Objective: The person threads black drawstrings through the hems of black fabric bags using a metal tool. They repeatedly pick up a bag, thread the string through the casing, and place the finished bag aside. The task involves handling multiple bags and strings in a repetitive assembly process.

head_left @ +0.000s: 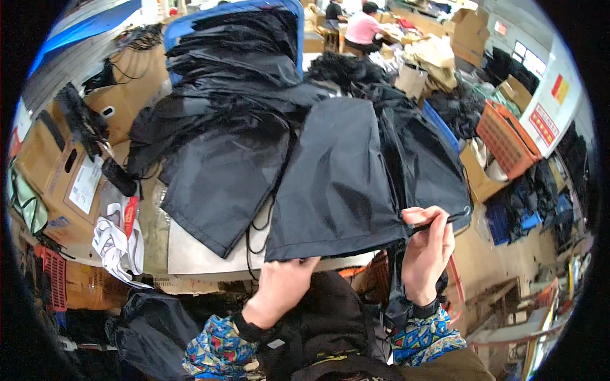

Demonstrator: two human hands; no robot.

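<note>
- A black fabric bag [337,184] lies flat on the worktop [203,254], its lower edge hanging just past the near rim, right in front of the person.
- The left hand [279,289] closes on the bag's lower edge from below, fingers tucked under the cloth so I can't see them.
- The right hand [429,251] is raised at the bag's lower right corner, thumb and fingers pinched shut on a thin black cord [454,219] that runs off to the right.
- Both wrists wear black cuffs over bright patterned sleeves [219,349].
- Just left of the bag, a second black bag [222,178] lies flat and partly under it, with a loose black drawstring trailing off its lower edge.
- Behind both, a tall heap of the same black bags [235,57] fills a blue bin [190,22].
- More black fabric [419,146] piles up to the right of the bag.
- At the worktop's left end lie a crumpled white cloth [114,244] and cardboard boxes [60,171].
- Far right, on the floor, stands an orange crate [505,136].
- At the back of the room two people [352,25] sit at a table.
</note>
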